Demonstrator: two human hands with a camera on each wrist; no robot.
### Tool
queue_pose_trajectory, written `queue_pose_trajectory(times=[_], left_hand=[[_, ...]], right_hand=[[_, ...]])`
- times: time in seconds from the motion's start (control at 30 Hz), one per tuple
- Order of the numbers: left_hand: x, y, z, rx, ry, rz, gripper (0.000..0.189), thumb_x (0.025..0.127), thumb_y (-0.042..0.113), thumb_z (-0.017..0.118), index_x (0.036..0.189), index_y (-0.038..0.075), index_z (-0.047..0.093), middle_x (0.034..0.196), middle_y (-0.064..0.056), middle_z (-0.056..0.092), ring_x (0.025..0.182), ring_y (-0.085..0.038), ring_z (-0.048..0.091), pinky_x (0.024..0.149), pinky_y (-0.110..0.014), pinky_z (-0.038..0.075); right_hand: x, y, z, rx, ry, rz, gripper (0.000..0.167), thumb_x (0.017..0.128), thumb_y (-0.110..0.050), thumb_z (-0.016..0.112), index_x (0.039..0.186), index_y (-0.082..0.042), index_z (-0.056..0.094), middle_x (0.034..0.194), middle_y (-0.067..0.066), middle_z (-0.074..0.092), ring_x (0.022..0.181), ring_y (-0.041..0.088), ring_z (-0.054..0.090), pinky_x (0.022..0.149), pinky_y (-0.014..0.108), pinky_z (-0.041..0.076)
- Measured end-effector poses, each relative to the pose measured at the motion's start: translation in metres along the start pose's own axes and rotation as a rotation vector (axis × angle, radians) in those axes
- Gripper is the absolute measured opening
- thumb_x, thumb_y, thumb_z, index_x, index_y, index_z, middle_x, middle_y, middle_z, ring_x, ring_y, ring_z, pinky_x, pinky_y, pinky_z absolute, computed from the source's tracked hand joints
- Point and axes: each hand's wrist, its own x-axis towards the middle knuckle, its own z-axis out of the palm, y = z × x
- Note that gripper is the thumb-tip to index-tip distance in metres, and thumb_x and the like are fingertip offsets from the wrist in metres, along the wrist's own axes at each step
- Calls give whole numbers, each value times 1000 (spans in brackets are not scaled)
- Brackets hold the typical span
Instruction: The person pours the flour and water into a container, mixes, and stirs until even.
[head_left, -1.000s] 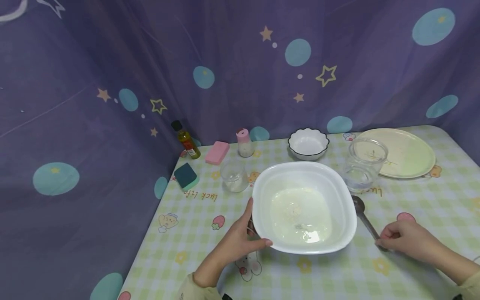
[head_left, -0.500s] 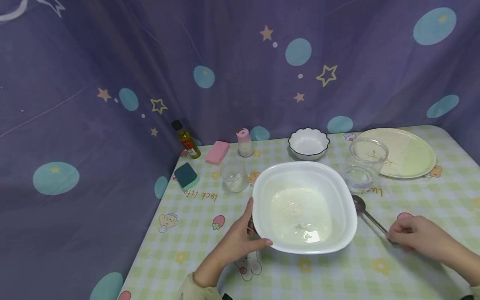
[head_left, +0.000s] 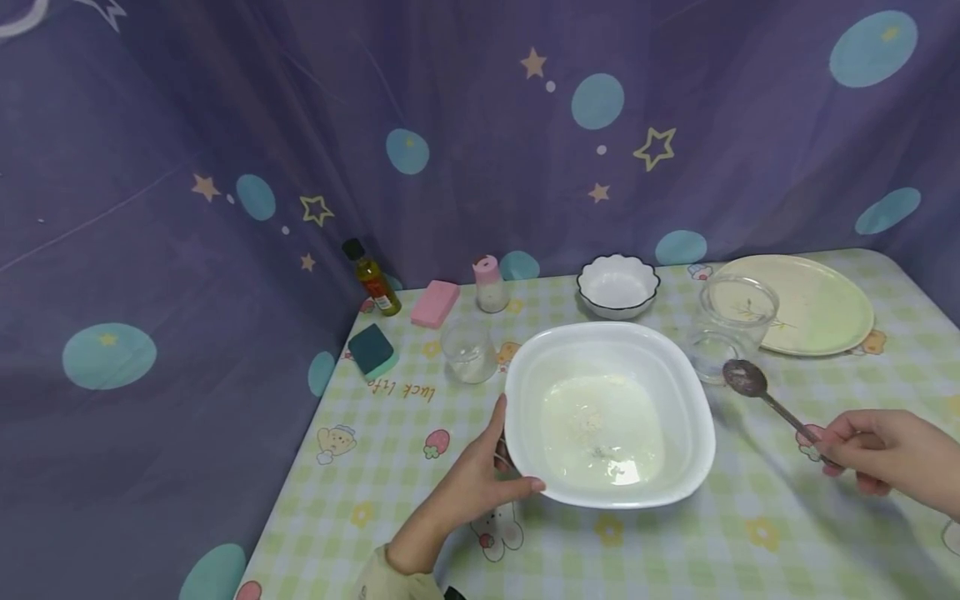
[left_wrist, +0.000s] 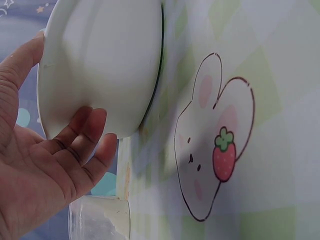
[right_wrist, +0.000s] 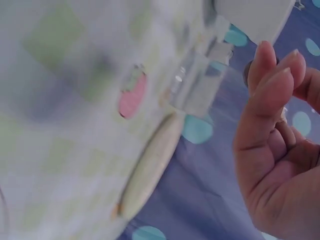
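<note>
My left hand (head_left: 468, 483) grips the left side of a large white basin (head_left: 686, 454), thumb over its rim. In the left wrist view the fingers (left_wrist: 92, 132) bend against the basin's outer wall (left_wrist: 120, 60). Shallow pale liquid with a whitish clump lies in the basin. To the right, my right hand (head_left: 888, 454) pinches the handle end of a dark metal spoon (head_left: 783, 412). The spoon is raised above the table, its bowl close to the clear glass jar (head_left: 738, 321). In the right wrist view the fingers (right_wrist: 270, 100) mostly hide the spoon.
Behind the basin stand a scalloped white bowl (head_left: 618, 287), a pink-topped shaker (head_left: 491, 285) and a clear cup (head_left: 469, 354). A pink sponge (head_left: 435, 303), a green sponge (head_left: 372, 352) and an oil bottle (head_left: 372, 279) sit at the left. An oval plate (head_left: 825, 308) lies back right on the checked tablecloth (head_left: 397, 458).
My right hand has lifted the spoon off the tablecloth and moved it up and to the right. The left hand and the basin stay where they were.
</note>
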Motion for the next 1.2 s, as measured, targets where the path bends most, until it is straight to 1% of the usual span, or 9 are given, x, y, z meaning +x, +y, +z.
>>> queue_pose_trajectory(times=[0.17, 0.33, 0.47, 0.57, 0.7, 0.87, 0.93, 1.07, 1.2], left_hand=[[-3, 18, -4, -21, -13, 4, 113, 83, 18, 80, 157, 10, -4, 103, -12, 61, 89, -25, 57, 84, -50, 50], [-4, 22, -5, -30, -22, 5, 111, 84, 18, 80, 157, 11, -4, 104, -13, 61, 90, -25, 57, 84, -51, 49], [-4, 21, -5, -30, -21, 6, 111, 84, 18, 79, 157, 10, -4, 103, -13, 61, 89, -24, 57, 84, -50, 50], [-3, 17, -4, -30, -21, 6, 112, 83, 17, 79, 157, 10, -4, 104, -12, 61, 89, -24, 57, 84, -50, 50], [1, 2, -1, -19, -10, 11, 113, 83, 18, 80, 157, 16, -5, 105, -10, 61, 90, -23, 57, 83, -49, 51], [3, -14, 2, -1, 1, 26, 115, 82, 25, 81, 157, 24, -5, 103, -2, 61, 89, -18, 57, 81, -42, 52], [3, -16, 2, -4, 0, 29, 115, 82, 28, 81, 157, 25, -6, 102, -1, 61, 89, -16, 57, 81, -39, 52], [3, -18, 1, -12, -3, 30, 115, 82, 31, 81, 157, 26, -6, 101, 0, 61, 88, -16, 58, 81, -39, 53], [3, -16, 1, -6, -3, 33, 115, 82, 33, 80, 157, 26, -6, 101, 2, 61, 88, -16, 58, 81, -39, 53]], right_hand=[[-2, -9, -8, -48, 101, -8, 22, 102, -16, 54, 100, 5, 60, 77, 2, 66, 50, 14, 49, 48, 27, 43], [0, -21, -13, -56, 191, -92, 18, 101, -12, 54, 103, 6, 59, 74, -1, 65, 48, 16, 47, 44, 27, 41], [5, -36, -16, -55, 211, -138, 20, 102, -15, 53, 105, 4, 57, 78, 0, 64, 50, 18, 48, 45, 29, 41], [11, -52, -16, -87, 218, -156, 20, 102, -19, 54, 104, 0, 58, 80, 1, 62, 52, 16, 49, 46, 29, 41], [21, -73, -11, -150, 264, -240, 11, 99, -16, 59, 98, -6, 63, 81, 0, 62, 61, 9, 54, 53, 26, 44], [33, -92, -1, -160, 280, -321, 3, 95, -10, 62, 96, -9, 65, 79, -1, 61, 54, 9, 50, 50, 25, 42], [38, -99, 4, -169, 277, -355, 3, 95, -9, 63, 95, -9, 66, 77, -2, 60, 50, 9, 46, 47, 26, 40], [48, -110, 14, -226, 284, -428, 3, 93, -10, 65, 92, -10, 69, 75, -6, 61, 52, 6, 45, 48, 25, 40], [60, -119, 24, -269, 282, -464, 3, 91, -12, 68, 90, -12, 71, 77, -7, 63, 56, 5, 46, 51, 24, 41]])
